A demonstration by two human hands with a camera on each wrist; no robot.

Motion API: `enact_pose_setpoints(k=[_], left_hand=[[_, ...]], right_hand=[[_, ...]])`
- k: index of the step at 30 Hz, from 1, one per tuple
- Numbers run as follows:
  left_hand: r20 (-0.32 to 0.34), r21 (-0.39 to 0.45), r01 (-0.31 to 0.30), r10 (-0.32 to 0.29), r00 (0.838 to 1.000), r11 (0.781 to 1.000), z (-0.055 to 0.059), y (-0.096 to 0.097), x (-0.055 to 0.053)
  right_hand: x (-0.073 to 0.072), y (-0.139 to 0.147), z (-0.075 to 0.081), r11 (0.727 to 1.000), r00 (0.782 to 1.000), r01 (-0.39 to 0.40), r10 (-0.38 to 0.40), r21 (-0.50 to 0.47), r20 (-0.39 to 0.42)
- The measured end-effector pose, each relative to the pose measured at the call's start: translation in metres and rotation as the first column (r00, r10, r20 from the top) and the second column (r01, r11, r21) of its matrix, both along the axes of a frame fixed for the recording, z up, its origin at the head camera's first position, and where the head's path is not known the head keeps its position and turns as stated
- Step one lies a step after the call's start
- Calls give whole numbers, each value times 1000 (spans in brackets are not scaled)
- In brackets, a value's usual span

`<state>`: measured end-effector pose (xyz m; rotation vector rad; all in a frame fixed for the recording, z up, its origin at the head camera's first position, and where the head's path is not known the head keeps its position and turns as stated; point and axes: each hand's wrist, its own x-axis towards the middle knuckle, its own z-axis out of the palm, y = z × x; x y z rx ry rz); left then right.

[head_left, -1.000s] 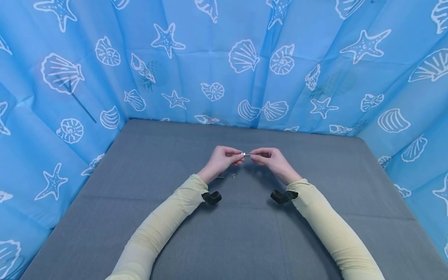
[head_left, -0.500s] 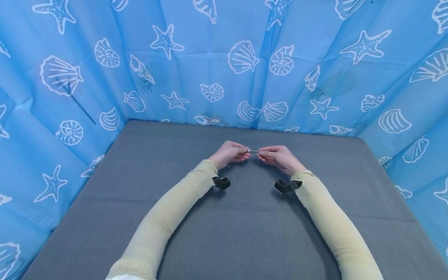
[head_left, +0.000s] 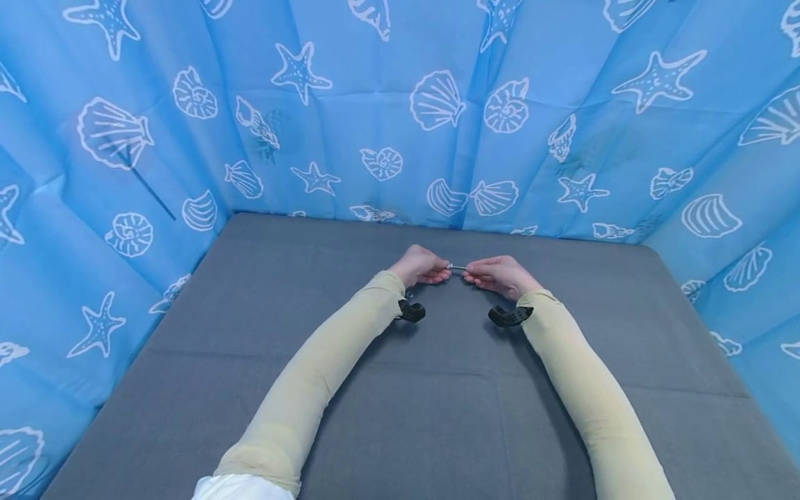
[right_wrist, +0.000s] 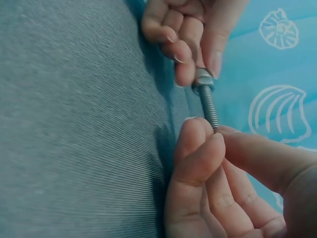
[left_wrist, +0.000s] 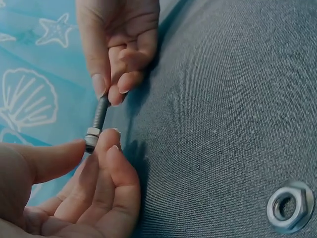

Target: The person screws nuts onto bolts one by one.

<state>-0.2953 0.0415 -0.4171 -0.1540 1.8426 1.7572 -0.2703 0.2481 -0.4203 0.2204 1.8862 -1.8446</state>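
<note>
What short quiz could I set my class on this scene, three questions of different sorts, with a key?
1. Multiple choice: which hand pinches the threaded end of the bolt? (a) left (b) right
2. Fill in: the loose nut lies on a ____-coloured surface.
3. True or false: both hands are gloved.

Key: 1. b, the right hand. 2. Grey. 3. False; the left hand and the right are bare.

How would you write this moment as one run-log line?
left grip: pinches bolt near fitted nut | right grip: pinches bolt's opposite end | loose hex nut: on grey fabric
</note>
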Motion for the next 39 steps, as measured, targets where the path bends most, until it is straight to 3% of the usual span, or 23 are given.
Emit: enact_pose_setpoints(k=[10,20,23,26,29,32,39], left_hand=[[134,30,-117,112,985,993,1,3,-4],[144,25,-108,103,984,994,4,1,-5],[150,8,-66,64,987,998,7,-2,-6],[133,-28,24,-20,991,999,9,-9,-5],[99,-65,123,-116,988,990,11,-21,-3],[68,-77,180,-175,982,981,15,-36,-1],[9,-26,187,-187,982,982,29,-78,3]], right_hand=[[-9,-7,1,998,995,45,-50,51,86],[-11,-11,4,993,996,28,-38,118,80],[-11,-12,4,993,997,24,-32,117,71],[-8,-10,3,994,999,7,-12,111,45],[-2,-6,4,994,1000,-4,2,111,25],[5,-4,7,992,1000,-23,22,126,14],[15,-18,13,988,991,-116,122,105,-48]])
